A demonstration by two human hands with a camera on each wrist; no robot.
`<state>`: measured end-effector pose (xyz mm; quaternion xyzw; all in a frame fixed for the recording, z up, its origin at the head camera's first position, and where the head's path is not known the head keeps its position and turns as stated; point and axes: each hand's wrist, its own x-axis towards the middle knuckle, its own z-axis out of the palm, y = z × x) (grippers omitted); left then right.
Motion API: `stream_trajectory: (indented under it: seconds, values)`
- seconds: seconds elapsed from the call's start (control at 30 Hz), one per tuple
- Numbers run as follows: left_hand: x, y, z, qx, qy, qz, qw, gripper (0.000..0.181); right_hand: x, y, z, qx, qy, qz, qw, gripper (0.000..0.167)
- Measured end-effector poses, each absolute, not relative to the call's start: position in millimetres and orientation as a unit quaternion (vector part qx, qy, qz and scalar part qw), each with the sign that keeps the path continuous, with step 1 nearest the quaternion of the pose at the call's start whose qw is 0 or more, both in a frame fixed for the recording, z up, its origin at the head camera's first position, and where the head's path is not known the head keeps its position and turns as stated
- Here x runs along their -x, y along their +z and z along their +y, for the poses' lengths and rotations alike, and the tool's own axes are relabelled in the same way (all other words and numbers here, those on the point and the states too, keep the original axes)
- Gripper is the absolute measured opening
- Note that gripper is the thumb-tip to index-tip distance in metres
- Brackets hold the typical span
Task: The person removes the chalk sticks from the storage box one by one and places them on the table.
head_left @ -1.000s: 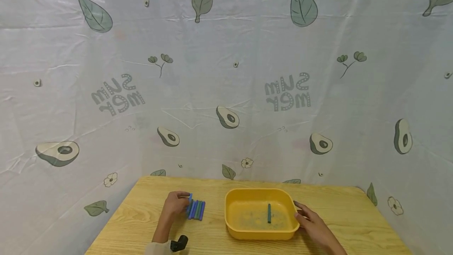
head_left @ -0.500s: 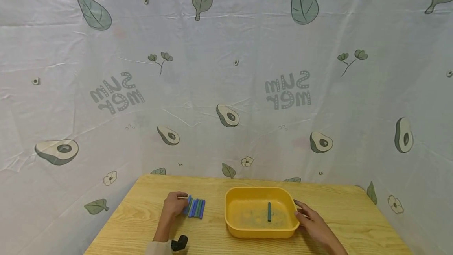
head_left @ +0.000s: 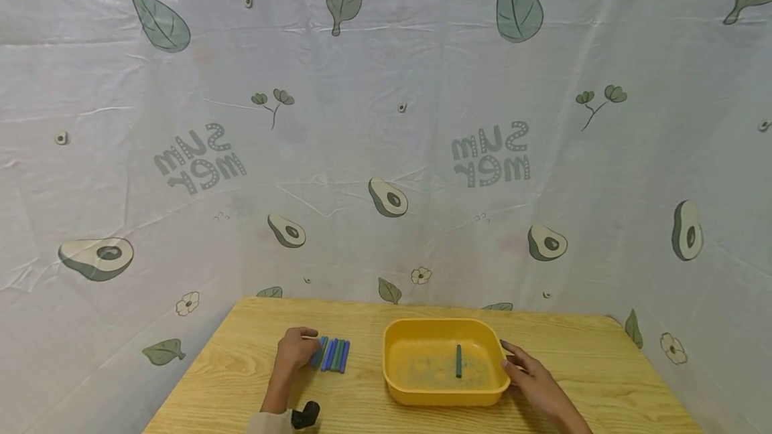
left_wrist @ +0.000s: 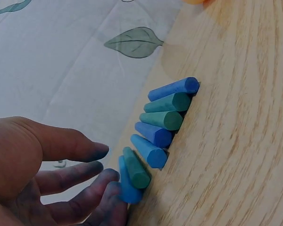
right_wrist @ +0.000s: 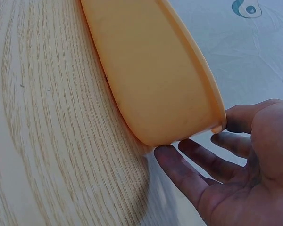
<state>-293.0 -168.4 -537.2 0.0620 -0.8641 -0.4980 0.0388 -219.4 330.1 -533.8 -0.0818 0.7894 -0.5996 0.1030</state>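
My left hand (head_left: 295,348) is at the left end of a row of blue and green chalk sticks (head_left: 340,355) on the table. In the left wrist view its fingertips, smudged with dark dust, touch the end blue chalk stick (left_wrist: 127,181); the thumb stands apart from it. Beside that one leans a green chalk stick (left_wrist: 137,169). A yellow plastic tub (head_left: 446,399) stands to the right, holding a single dark green chalk stick (head_left: 459,362). My right hand (head_left: 533,380) touches the tub's right end, its fingers against the outer wall and thumb by the rim.
Both hands work over a light wood table (head_left: 368,414). Colored dust marks the tub's floor. A black fitting (head_left: 306,414) sits by my left wrist. Behind the table hangs a pale curtain (head_left: 338,153) printed with leaves and avocados.
The end blue chalk stick, earlier raised in my left fingers, has come down beside the row. My left fingers have loosened from it. My right hand and the tub stay in place.
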Motion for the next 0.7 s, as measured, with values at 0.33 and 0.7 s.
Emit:
stream_trajectory:
  seconds: [0.33, 0.7]
  values:
    - [290.3, -535.9, -170.4, -0.067, -0.491, -0.868, 0.041, 0.043, 218.1, -533.2, 328.7, 0.077, -0.599, 0.79, 0.101, 0.071]
    - [285.6, -528.5, -166.2, -0.047, -0.474, -0.878, 0.052, 0.04, 218.3, -532.5, 328.4, 0.082, -0.595, 0.793, 0.1, 0.069]
